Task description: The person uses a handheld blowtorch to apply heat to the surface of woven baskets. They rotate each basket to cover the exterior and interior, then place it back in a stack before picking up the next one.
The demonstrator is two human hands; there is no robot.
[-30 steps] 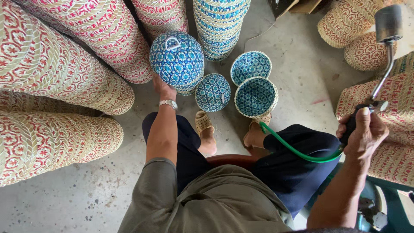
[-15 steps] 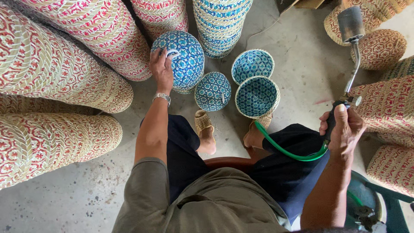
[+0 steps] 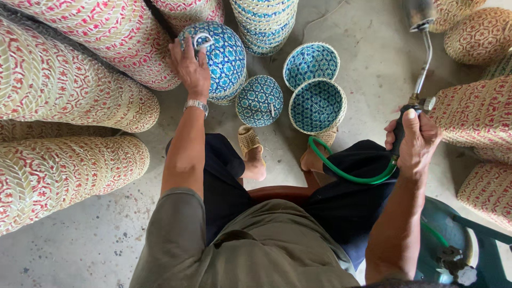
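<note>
Here the left hand [image 3: 190,65] lies spread on a round blue woven basket [image 3: 221,58] beside the red-patterned stacks [image 3: 80,85]; the right hand [image 3: 416,141] is clenched around a torch handle [image 3: 400,133], green hose [image 3: 352,173] trailing down.

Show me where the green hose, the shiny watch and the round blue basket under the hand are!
green hose [image 3: 346,176]: head view, on its curved middle.
watch [image 3: 196,106]: head view, on its band.
round blue basket [image 3: 226,56]: head view, on its woven side.
</note>
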